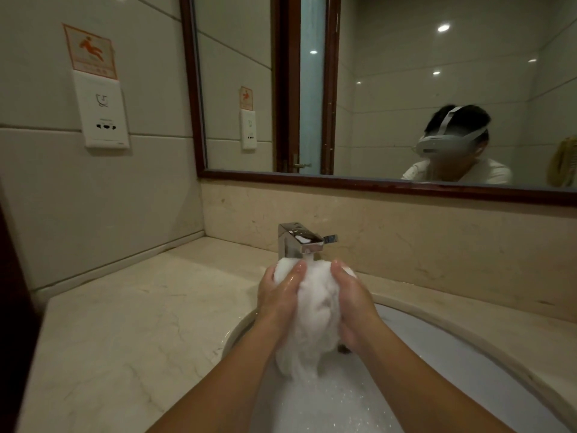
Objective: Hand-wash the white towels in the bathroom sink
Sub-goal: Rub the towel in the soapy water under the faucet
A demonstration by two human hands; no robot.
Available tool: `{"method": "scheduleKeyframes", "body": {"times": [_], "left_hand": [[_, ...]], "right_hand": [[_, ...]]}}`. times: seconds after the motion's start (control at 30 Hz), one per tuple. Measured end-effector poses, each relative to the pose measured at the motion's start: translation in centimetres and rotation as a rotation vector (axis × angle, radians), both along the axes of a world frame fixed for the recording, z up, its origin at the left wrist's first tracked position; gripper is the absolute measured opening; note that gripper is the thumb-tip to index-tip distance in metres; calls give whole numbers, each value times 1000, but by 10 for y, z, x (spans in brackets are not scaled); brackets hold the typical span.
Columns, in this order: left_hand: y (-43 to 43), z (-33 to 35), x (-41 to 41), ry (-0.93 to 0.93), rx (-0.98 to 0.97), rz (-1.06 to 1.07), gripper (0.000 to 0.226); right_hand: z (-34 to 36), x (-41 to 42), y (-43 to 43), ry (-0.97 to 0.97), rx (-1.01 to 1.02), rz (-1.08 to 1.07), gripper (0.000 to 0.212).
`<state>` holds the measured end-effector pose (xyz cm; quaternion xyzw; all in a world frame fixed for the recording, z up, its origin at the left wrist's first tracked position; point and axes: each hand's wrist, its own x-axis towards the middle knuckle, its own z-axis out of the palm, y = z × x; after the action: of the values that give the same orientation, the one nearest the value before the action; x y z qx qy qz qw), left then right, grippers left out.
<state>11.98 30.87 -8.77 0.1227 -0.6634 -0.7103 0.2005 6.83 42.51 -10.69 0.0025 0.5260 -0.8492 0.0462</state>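
A bunched white towel (pixel 313 310) hangs between my two hands above the sink (pixel 468 354), right under the chrome faucet (pixel 299 242). My left hand (pixel 279 292) grips its left side with wet fingers curled over the cloth. My right hand (pixel 351 303) grips the right side. The towel's lower end dips into foamy water (pixel 327 404) in the basin. A thin stream of water falls from the spout onto the towel's top.
A beige marble counter (pixel 125 332) stretches to the left of the sink. A wall socket plate (pixel 101 110) with an orange warning sticker sits on the left tiled wall. A dark-framed mirror (pixel 406 89) hangs behind the faucet.
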Motion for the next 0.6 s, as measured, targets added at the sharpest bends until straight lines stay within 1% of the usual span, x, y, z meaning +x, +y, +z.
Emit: {"method": "scheduleKeyframes", "body": {"times": [0.03, 0.07, 0.13, 0.2, 0.27, 0.37, 0.4, 0.43, 0.5, 0.57, 0.6], "left_hand": [[-3, -1, -1, 34, 14, 6, 39], [-4, 0, 0, 65, 36, 7, 39], [-6, -1, 0, 122, 106, -23, 46], [-6, -3, -1, 136, 141, -57, 46], [-4, -4, -2, 110, 88, -58, 49], [1, -7, -5, 76, 29, -51, 74], [3, -7, -4, 65, 28, -77, 74], [5, -5, 0, 59, 25, -109, 66], [10, -6, 3, 51, 7, -146, 51], [15, -8, 4, 60, -76, -122, 51], [18, -10, 4, 74, -142, -90, 57]], "right_hand": [[-2, 1, 0, -4, -4, 44, 43], [0, 8, 0, -14, 5, 91, 43], [-1, 13, 1, -35, 0, 176, 52], [0, 17, 0, -21, -3, 207, 62], [3, 18, -2, 38, 57, 149, 58], [11, 22, 0, 65, 62, 42, 42], [14, 22, 1, 66, 59, 22, 37], [17, 24, 0, 67, 67, -4, 33], [19, 28, -4, 70, 146, -35, 42], [17, 34, -9, 91, 233, -72, 48], [16, 36, -10, 93, 263, -85, 48]]}}
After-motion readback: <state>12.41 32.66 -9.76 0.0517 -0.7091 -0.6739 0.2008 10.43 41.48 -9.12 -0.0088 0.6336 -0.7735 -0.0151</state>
